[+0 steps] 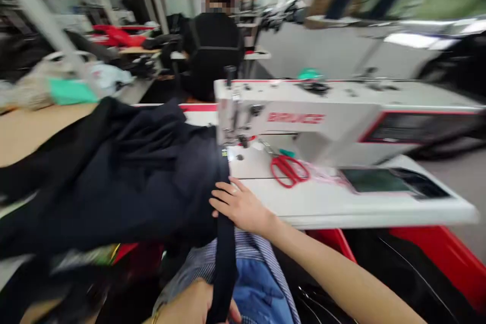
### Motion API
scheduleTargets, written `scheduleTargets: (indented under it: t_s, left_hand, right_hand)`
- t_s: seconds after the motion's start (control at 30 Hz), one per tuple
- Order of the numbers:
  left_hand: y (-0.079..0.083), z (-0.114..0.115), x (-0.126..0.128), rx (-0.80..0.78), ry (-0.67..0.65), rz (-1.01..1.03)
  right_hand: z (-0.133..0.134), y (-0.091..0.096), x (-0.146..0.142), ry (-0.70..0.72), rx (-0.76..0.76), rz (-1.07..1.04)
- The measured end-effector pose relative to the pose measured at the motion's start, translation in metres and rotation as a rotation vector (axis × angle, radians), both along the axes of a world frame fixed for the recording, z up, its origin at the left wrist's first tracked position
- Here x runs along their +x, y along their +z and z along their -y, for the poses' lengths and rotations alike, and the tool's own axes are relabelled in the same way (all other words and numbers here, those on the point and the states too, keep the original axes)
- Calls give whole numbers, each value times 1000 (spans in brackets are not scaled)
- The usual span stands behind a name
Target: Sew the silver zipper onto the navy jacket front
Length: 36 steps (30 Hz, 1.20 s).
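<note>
Holding the lower end of a long dark strip in the closed grip of the left hand, low over the lap. With the right hand laid across it higher up, near the front edge of the white table; cannot tell whether pinching there. Reaching up to the needle end of a white sewing machine, beside bunched dark cloth, with red-handled scissors to the right.
</note>
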<state>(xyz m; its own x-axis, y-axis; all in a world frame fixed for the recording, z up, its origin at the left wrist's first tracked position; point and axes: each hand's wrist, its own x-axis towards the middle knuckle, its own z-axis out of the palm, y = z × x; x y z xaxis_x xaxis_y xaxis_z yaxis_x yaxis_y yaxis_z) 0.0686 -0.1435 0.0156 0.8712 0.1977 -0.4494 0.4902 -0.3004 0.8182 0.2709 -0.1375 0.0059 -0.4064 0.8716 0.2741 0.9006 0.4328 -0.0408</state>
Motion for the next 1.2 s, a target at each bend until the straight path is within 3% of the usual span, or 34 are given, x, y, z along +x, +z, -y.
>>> scheduleTargets:
  t_s: [0.1, 0.23, 0.33, 0.4, 0.5, 0.6, 0.7, 0.77, 0.83, 0.97, 1.1, 1.2]
  left_hand:
    - [1, 6, -41, 142, 152, -95]
    - [-22, 15, -94, 591, 81, -283]
    - [-45, 21, -123, 677, 68, -374]
    - [-55, 22, -139, 669, 89, -391]
    - [-64, 14, -163, 569, 185, -328]
    - [-80, -8, -191, 221, 555, -167]
    - [-113, -38, -211, -30, 841, -107]
    - [-139, -54, -211, -143, 994, -83]
    - [-163, -63, -195, -290, 1142, -15]
    - [-195, -69, -132, -568, 1345, 168]
    - [-202, -79, -85, -626, 1601, 358]
    - [-190, -84, -86, -499, 1826, 493]
  right_hand:
    - [26, 1, -47, 192, -155, 34]
    - [58, -4, -106, 369, -386, 94]
    - [62, -8, -141, 388, -578, 123]
    - [55, -8, -160, 422, -703, 152]
    - [42, -5, -185, 595, -836, 183]
    - [29, 5, -201, 741, -891, 131]
    - [18, 24, -204, 748, -972, -83]
    - [14, 34, -204, 707, -1069, -280]
    - [12, 40, -206, 665, -1136, -456]
    - [15, 39, -226, 641, -1300, -781]
    - [18, 37, -246, 485, -1640, -1132]
    - [14, 33, -243, 228, -1641, -1366]
